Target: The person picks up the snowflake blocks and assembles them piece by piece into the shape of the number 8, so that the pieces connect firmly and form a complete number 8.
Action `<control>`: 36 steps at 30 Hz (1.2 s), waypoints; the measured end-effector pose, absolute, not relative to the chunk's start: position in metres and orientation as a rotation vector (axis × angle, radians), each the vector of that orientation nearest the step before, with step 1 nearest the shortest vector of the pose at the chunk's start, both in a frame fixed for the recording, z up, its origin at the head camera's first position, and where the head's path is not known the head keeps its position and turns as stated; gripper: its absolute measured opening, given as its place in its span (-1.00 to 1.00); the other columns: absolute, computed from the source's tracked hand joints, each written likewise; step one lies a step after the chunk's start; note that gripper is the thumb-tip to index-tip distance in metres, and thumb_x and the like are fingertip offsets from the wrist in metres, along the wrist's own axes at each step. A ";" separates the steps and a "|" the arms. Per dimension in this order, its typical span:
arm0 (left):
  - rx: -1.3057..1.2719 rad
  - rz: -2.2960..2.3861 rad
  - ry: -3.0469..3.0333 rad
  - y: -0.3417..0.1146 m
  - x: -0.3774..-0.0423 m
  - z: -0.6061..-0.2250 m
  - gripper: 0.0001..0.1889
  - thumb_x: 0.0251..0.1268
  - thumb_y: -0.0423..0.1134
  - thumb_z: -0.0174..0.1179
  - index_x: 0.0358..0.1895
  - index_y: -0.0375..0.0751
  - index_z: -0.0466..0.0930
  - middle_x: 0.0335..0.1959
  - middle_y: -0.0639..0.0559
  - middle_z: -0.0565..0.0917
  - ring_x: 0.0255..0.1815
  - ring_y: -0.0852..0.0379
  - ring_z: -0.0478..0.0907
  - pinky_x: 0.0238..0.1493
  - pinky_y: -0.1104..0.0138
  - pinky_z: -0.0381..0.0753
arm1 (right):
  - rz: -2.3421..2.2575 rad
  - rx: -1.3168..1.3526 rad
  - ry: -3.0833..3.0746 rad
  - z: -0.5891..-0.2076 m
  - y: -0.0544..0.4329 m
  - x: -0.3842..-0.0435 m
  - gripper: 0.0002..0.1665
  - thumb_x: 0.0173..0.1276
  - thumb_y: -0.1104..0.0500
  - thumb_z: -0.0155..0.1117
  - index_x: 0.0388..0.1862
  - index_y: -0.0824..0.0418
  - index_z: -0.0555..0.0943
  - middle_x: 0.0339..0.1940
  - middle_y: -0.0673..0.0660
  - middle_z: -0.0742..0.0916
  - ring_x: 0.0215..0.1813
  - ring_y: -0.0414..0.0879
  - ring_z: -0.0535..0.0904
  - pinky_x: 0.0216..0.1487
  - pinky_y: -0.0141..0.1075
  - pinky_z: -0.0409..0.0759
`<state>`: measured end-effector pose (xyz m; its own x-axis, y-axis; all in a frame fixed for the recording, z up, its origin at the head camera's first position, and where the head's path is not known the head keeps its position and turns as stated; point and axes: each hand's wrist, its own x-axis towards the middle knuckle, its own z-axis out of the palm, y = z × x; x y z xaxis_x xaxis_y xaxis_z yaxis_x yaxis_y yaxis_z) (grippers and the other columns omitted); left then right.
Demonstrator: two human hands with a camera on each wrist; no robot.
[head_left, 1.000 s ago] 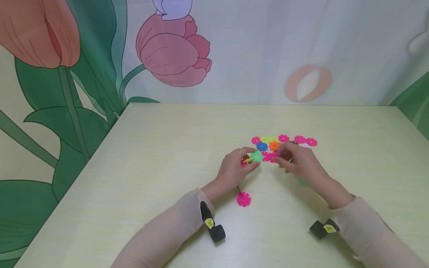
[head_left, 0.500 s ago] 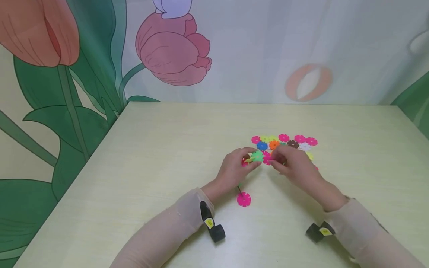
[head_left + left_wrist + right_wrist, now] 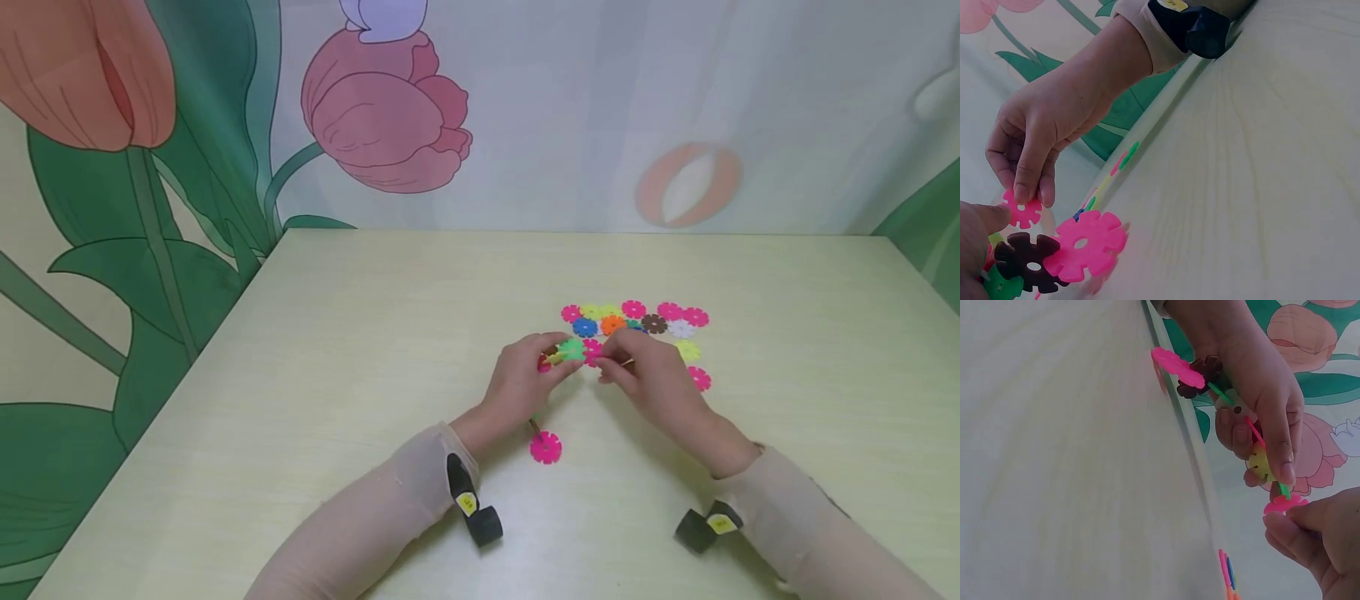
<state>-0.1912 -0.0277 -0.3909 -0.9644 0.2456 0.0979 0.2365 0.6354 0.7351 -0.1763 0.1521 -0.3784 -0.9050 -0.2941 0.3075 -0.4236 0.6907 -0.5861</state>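
My left hand (image 3: 522,367) grips a chain of slotted plastic snowflake discs joined edge to edge. At its far end a green disc (image 3: 572,350) sticks out past the fingertips. Below the hand hangs the other end, a pink disc (image 3: 546,447), which slots into a brown disc (image 3: 1016,253) in the left wrist view. My right hand (image 3: 652,367) pinches another pink disc (image 3: 1285,505) between thumb and fingers. This disc meets the green disc's edge in the right wrist view; how deep it sits cannot be told. Fingers hide the chain's middle.
Several loose discs lie on the pale table (image 3: 337,375) beyond the hands, among them a blue disc (image 3: 585,327), an orange disc (image 3: 612,325), a brown disc (image 3: 654,323) and a yellow disc (image 3: 687,350). A printed flower backdrop (image 3: 390,117) stands behind the table.
My right hand has moved left, closer to my left hand, bringing the pinched pink disc to the green one. Yellow and pink loose discs at the right are now uncovered. My left hand stays nearly still.
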 end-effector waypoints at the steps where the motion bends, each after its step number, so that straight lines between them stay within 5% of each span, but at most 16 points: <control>1: 0.416 1.274 2.828 -0.027 -0.191 -0.390 -0.54 0.23 -0.08 0.29 0.21 -0.04 0.55 0.00 0.01 0.67 -0.02 0.10 0.58 -0.01 0.38 0.58 | 1.020 0.579 -2.705 -0.379 0.153 -0.176 -0.84 0.20 0.33 0.38 -0.27 0.27 0.57 -0.35 0.16 0.73 -0.33 -0.05 0.72 -0.23 -0.18 0.71; 15: 0.467 1.174 2.871 -0.025 -0.190 -0.393 -0.53 0.24 -0.10 0.28 0.22 -0.10 0.53 -0.06 -0.01 0.67 -0.09 0.12 0.57 -0.04 0.38 0.59 | 1.010 0.576 -2.739 -0.381 0.152 -0.178 -0.86 0.21 0.31 0.36 -0.27 0.27 0.59 -0.36 0.16 0.75 -0.35 -0.08 0.71 -0.24 -0.20 0.71; 29: 0.413 1.524 2.548 -0.029 -0.196 -0.387 -0.52 0.39 0.03 0.09 0.29 -0.06 0.42 -0.24 -0.02 0.66 -0.35 0.18 0.55 -0.34 0.44 0.48 | 0.949 0.679 -2.713 -0.376 0.164 -0.192 -0.85 0.17 0.34 0.39 -0.27 0.23 0.64 -0.36 0.10 0.74 -0.32 -0.08 0.69 -0.20 -0.18 0.70; 36: 0.395 1.635 2.368 -0.029 -0.196 -0.391 -0.61 0.32 0.02 0.19 0.10 -0.09 0.46 -0.39 -0.06 0.64 -0.44 0.12 0.57 -0.37 0.43 0.50 | 1.003 0.760 -2.698 -0.377 0.163 -0.191 -0.79 0.15 0.35 0.40 -0.20 0.24 0.65 -0.30 0.11 0.74 -0.26 -0.06 0.70 -0.16 -0.19 0.70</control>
